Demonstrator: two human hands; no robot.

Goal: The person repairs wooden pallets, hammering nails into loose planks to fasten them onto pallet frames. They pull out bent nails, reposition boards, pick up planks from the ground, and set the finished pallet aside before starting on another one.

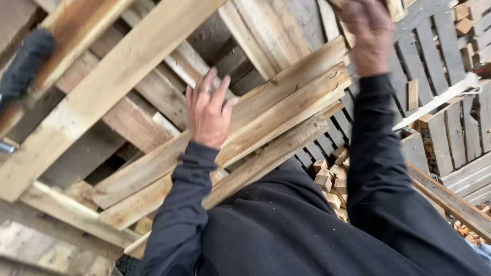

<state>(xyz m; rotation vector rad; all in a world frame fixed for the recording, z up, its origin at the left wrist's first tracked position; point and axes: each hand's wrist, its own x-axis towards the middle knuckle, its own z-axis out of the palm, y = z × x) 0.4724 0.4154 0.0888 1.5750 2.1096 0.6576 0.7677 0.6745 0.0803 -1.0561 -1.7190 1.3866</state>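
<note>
Hands: 2. Left hand (pixel 207 113) flat, fingers spread, on plank bundle; right hand (pixel 369 35) raised at top, blurred, grip unclear.
Plank bundle (pixel 286 105) under left hand: about 4 long boards stacked, exact count hard to tell.
Long pale beam (pixel 110 84) across pallets: 1.
Pallets (pixel 450 122) underneath: several overlapping, count unclear.
Small wood blocks (pixel 332 179) heaped between arms: roughly a dozen, more partly hidden.
Dark tool handle (pixel 25 64) at left edge: 1.

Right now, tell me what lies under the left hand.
The left hand lies flat on a bundle of planks. Pallet slats show beneath them. The wood right under the palm is covered.
</note>
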